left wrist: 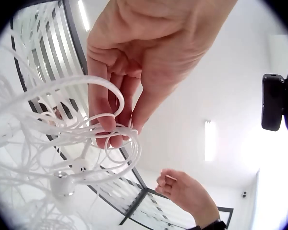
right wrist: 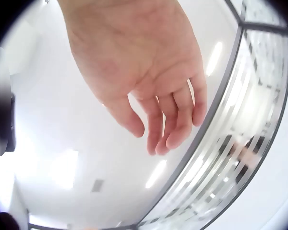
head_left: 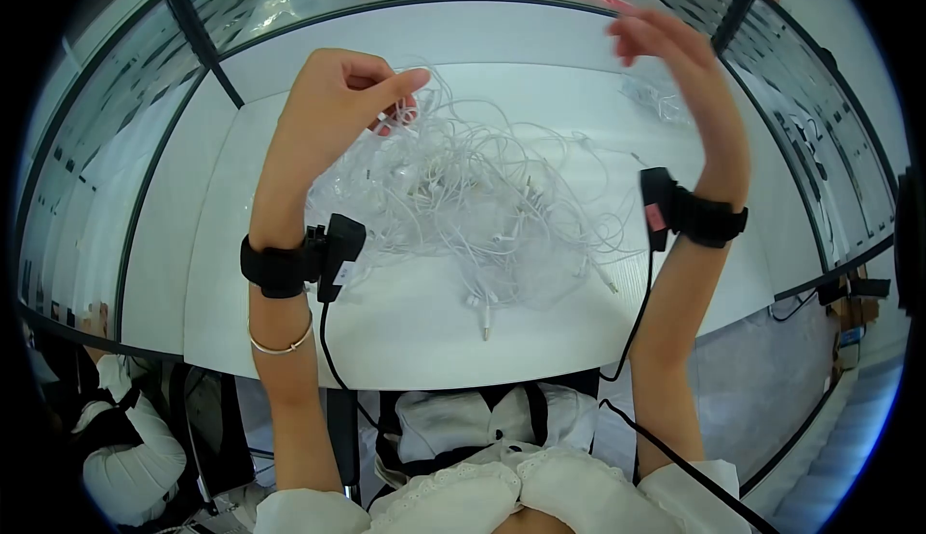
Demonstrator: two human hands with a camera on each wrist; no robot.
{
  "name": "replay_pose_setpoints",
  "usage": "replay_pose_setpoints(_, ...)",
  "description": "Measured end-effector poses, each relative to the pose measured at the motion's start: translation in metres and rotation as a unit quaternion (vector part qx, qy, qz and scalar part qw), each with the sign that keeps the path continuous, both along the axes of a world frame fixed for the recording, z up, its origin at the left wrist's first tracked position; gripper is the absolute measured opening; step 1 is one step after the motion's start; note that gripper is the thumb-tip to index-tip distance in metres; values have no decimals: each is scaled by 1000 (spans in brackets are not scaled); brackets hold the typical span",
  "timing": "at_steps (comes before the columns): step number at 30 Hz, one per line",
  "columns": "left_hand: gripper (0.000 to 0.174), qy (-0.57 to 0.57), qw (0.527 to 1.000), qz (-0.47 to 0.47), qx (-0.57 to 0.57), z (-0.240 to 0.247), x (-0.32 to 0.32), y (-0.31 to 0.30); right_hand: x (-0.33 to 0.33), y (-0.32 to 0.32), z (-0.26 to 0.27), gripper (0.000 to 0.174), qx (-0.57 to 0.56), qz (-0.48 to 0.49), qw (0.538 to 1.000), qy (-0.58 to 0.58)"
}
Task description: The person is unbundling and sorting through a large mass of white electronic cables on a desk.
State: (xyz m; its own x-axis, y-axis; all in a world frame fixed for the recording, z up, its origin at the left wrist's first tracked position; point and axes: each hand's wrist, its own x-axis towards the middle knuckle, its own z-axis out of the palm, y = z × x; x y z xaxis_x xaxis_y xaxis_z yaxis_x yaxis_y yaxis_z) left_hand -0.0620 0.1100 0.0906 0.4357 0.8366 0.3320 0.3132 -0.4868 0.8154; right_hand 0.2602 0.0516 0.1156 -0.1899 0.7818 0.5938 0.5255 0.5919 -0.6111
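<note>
In the head view my left hand [head_left: 338, 100] is raised over the back left of a tangled pile of white earphone cords [head_left: 482, 177]. Its thumb and fingers pinch several strands; seen from the left wrist, the thin loops [left wrist: 129, 153] pass between the fingertips, and a white earbud-like piece [left wrist: 62, 184] with a metallic band hangs below. A plug [head_left: 486, 322] sticks out at the pile's front. My right hand [head_left: 670, 42] is up in the air at the back right, away from the pile, its fingers loosely bent with nothing in them.
The pile lies on a white table [head_left: 415, 341] with clear plastic mixed into it. Another clear plastic bag [head_left: 656, 100] lies at the back right. Framed glass panels [head_left: 145, 206] enclose the table's back and sides. A person [head_left: 130, 447] sits at the lower left.
</note>
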Motion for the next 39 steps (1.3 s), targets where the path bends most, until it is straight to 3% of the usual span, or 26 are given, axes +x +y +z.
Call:
replay_pose_setpoints(2,33,-25,999,-20,-12,0,6,-5,-46,6,-8,23,-77,114,990,12)
replay_pose_setpoints(4,33,-39,998,-39,-30,0,8,-6,-89,-3,-7,23,-103,86,987,-84)
replay_pose_setpoints(8,34,-101,991,-70,-50,4,7,-6,-114,3,-22,30,-72,38,988,-128)
replay_pose_setpoints(15,36,-141,989,-39,-5,10,1,-7,-126,10,-29,24,-49,68,996,-43)
replay_pose_setpoints(21,30,-145,987,-57,-31,9,4,-10,-123,10,-27,22,-123,119,985,-26)
replay_pose_setpoints(32,27,-110,987,-106,-46,4,9,-10,-98,19,-26,37,-202,177,947,177)
replay_pose_setpoints(39,23,-92,992,-74,-35,5,6,-7,-101,22,-30,28,-213,174,953,130)
